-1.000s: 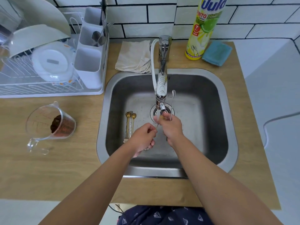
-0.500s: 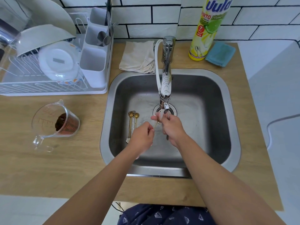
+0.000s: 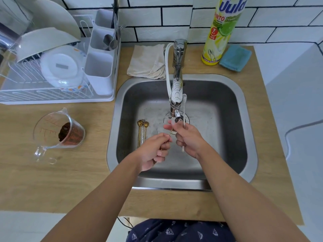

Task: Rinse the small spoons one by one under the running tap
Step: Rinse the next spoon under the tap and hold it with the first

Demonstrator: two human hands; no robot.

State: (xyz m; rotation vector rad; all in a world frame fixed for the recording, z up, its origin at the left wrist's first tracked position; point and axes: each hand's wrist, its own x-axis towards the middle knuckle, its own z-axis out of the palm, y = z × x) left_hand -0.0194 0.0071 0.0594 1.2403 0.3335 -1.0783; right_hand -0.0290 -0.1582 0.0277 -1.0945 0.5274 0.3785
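I can't make out the bowl of the spoon (image 3: 170, 132) between my hands: my right hand (image 3: 189, 139) covers it. Water from the tap (image 3: 176, 95) is too faint to tell.

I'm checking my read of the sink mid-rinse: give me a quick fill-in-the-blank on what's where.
1. The left hand pinches a thin gold spoon under the ____.
2. The right hand holds a long ____ spoon.
3. The unwashed gold spoons lie in the ____.
4. The measuring jug sits ____ of the sink.

Missing: tap; white; sink; left
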